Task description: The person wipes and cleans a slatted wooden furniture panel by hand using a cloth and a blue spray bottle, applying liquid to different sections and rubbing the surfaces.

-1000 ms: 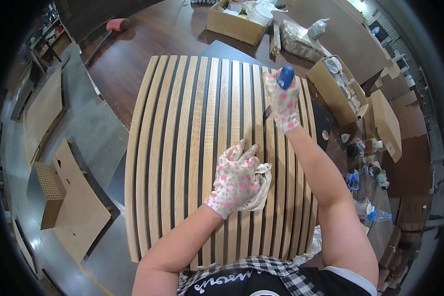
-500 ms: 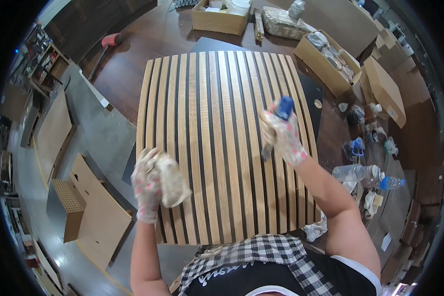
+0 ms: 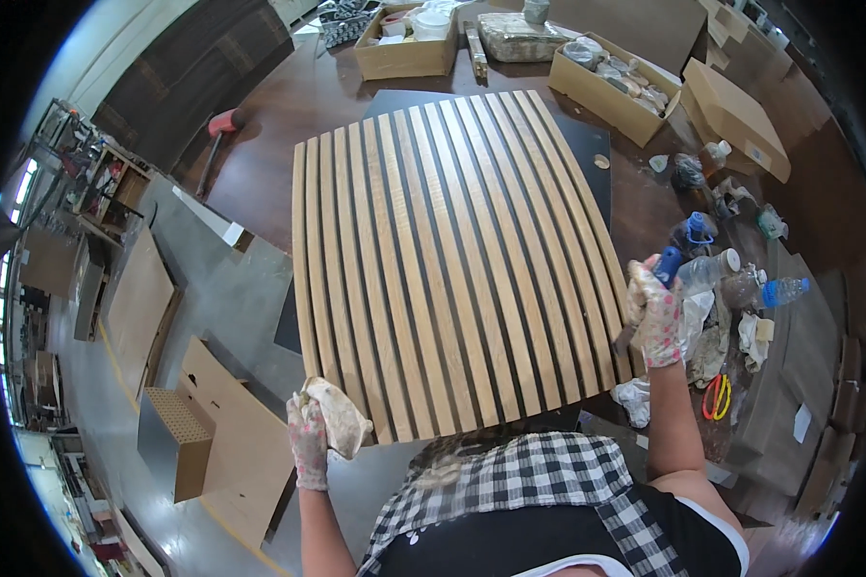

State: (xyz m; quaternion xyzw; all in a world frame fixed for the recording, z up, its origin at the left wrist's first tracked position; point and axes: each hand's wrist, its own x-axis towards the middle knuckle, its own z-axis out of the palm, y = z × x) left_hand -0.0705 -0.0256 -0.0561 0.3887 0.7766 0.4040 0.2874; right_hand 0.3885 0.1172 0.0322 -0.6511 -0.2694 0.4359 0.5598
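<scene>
A slatted wooden panel (image 3: pixel 459 288), with light oak strips over dark gaps, lies before me, slightly turned. My left hand (image 3: pixel 308 444), in a white glove with pink spots, is closed round a cream cloth rag (image 3: pixel 341 419) at the panel's near left corner. At the right edge, my right hand (image 3: pixel 656 317), gloved alike, grips a blue-handled scraper (image 3: pixel 667 265). Its narrow dark blade points down beside the panel's edge and is partly hidden by the fingers.
Beneath the panel is a dark board (image 3: pixel 587 154) on a brown table (image 3: pixel 269 115). A red-headed mallet (image 3: pixel 225 122) lies far left. Open cardboard boxes (image 3: pixel 409 62) stand behind. Plastic bottles (image 3: pixel 785 292), crumpled cloths and yellow-red scissors (image 3: pixel 716 396) are at the right.
My right hand has moved from over the slats to the panel's right edge with the scraper. My left hand and rag have come down to the near left corner. The view has shifted.
</scene>
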